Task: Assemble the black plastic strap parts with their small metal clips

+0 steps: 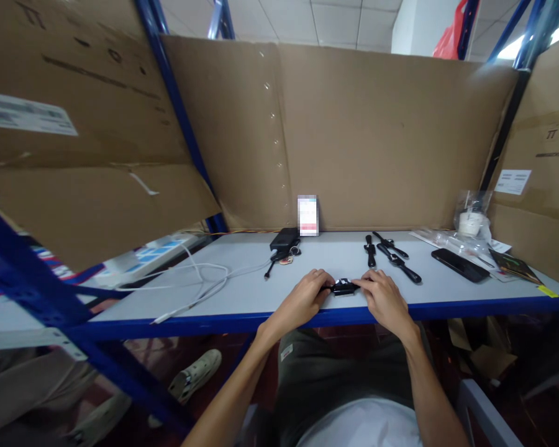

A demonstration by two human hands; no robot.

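Note:
A black wristwatch (343, 287) with a strap lies between my hands near the table's front edge. My left hand (313, 289) has its fingers closed on the strap at the watch's left side. On the other side, my right hand (379, 293) pinches the strap's right end. The fingers partly hide the strap. Beyond my right hand lie several more black watches; one (370, 251) lies upright in view and another (399, 263) runs diagonally toward the front right.
A black box-like device (284, 239) and a lit phone (308, 215) stand at the back. White cables (214, 285) cross the left side. A dark phone (460, 265), plastic bags (472, 220) and a card (515, 266) lie right. Cardboard (382, 136) walls the back.

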